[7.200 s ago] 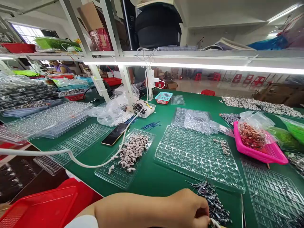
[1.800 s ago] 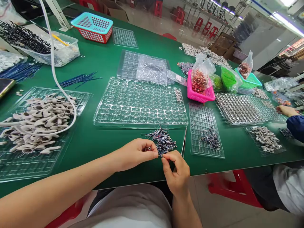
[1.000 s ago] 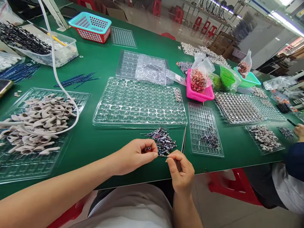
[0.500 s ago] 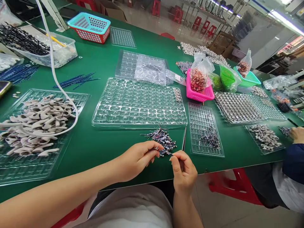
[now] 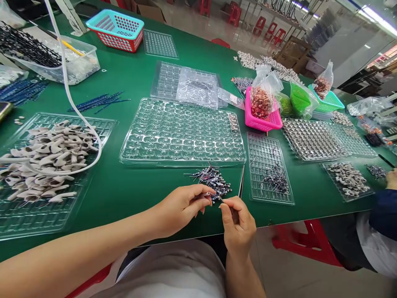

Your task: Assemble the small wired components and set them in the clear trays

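Note:
My left hand [image 5: 182,209] pinches a small whitish piece [image 5: 208,193] between thumb and forefinger; most of it is covered by the fingers, and it may be an earphone shell. My right hand [image 5: 238,227] is closed in a pinch on a small dark wired part [image 5: 221,200], its tip pointing towards the left hand. The two hands are close together over the table's front edge. Just beyond them lies a heap of small wired components [image 5: 214,180]. Tweezers [image 5: 241,182] rest beside the heap. Behind it sits a clear plastic tray [image 5: 182,132] with a few whitish pieces in its right corner.
A tray of whitish earphone shells [image 5: 52,157] stands at the left, crossed by a white cable [image 5: 66,89]. On the right are a tray with wired parts [image 5: 254,165] and a pink basket [image 5: 263,122]. A co-worker's sleeve [image 5: 384,211] shows at the far right.
My right hand has moved slightly left, bringing the dark wired part closer to the whitish piece. My left hand keeps its pinch. The view has shifted slightly.

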Demonstrator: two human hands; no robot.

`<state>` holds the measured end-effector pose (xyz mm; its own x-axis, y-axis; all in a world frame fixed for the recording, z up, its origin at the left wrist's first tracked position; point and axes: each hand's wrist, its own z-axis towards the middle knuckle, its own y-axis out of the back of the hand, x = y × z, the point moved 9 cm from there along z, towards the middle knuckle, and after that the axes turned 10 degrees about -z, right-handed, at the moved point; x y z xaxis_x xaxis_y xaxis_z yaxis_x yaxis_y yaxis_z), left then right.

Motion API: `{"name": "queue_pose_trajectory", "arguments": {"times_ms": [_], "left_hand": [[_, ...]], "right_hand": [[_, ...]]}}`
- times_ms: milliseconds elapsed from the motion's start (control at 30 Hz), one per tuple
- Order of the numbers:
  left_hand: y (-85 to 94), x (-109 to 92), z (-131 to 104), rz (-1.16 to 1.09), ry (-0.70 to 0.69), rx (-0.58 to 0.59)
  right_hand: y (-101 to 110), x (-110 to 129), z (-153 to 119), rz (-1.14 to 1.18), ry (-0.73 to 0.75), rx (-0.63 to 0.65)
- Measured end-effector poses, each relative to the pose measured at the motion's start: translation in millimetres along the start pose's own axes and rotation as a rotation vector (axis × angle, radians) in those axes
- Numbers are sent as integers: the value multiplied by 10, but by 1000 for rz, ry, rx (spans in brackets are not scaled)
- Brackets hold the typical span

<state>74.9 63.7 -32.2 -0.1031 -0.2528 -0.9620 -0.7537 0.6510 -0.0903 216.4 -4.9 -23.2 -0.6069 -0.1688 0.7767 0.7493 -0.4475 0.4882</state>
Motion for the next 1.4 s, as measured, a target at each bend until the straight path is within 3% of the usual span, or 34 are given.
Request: {"name": "queue_pose_trajectory", "arguments": {"times_ms": [300,533,967,1400], "left_hand": [[14,60,19,-139,45,1],[29,27,20,-93,21,-11],[127,-222,-22,413,-266,-110],[32,-217,-62,545,-411,-63]], "right_hand": [[-10,75,29,-21,51,13],[-22,70,27,-18,47,26],[-54,84,42,-29,33,63],[-116,132,86,-68,42,125]]}}
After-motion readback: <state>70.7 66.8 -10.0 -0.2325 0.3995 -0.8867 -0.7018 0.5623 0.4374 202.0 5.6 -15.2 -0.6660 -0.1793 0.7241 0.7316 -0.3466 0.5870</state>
